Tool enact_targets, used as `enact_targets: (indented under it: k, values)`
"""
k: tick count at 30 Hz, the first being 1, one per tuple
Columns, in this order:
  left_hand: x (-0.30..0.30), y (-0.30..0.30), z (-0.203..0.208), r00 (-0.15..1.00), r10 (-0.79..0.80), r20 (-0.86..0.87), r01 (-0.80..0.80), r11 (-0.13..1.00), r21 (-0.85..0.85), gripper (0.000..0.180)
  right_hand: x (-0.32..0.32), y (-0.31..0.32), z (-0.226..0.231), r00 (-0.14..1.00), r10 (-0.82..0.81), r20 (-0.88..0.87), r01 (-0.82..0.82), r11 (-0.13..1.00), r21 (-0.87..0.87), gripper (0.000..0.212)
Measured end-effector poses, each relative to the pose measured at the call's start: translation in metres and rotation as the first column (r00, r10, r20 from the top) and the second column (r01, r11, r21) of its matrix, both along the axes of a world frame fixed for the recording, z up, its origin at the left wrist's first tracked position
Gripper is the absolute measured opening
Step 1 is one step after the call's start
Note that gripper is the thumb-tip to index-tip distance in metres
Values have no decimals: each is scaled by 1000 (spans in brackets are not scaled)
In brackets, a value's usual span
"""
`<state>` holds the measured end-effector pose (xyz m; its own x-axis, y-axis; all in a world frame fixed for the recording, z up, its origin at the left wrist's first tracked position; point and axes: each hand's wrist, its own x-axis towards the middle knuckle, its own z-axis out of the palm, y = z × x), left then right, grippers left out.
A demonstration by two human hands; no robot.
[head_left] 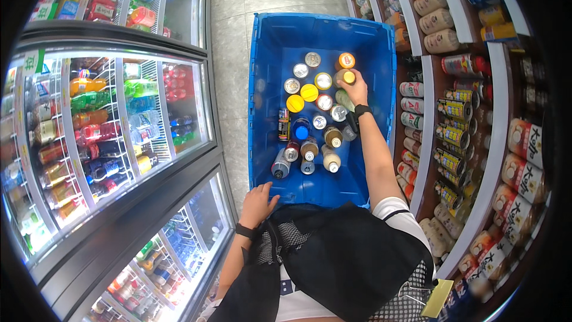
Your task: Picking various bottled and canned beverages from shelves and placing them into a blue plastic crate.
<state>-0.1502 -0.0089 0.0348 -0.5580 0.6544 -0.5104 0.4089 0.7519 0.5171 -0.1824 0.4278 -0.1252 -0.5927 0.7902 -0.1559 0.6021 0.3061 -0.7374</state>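
Observation:
My right hand (358,90) is inside a blue plastic crate (298,39), closed around a bottle with a gold-yellow cap (348,77). That bottle stands upright, just nearer than a container with an orange lid (346,59). Beside my wrist a green bottle (342,99) is partly hidden. At the crate's near left corner, my left hand (258,203) rests on the rim, fingers stretched out and thumb apart, holding nothing. Between the hands are several upright cans, among them a silver-topped can (313,59), two yellow lids (309,92), a blue-capped bottle (301,129) and a tilted clear bottle (280,166).
Glass-doored drink coolers (207,107) line the left side, full of bottles. Shelves (432,113) of cans and bottles run close along the crate's right side. Grey floor tiles (232,77) show between the coolers and the crate. A black garment (351,250) covers my front.

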Motion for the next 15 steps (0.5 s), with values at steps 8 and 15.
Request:
enact_targets:
  k: [8,15]
  values:
    - [-18,5,-1,997,-62,-55,61,998,-12,45,26,-6,4,749,230,622,-324,945,39,78]
    - [-21,11,-1,996,-75,-46,75,997,-5,45,54,-46,-32,361,6,932,-757,585,290,40]
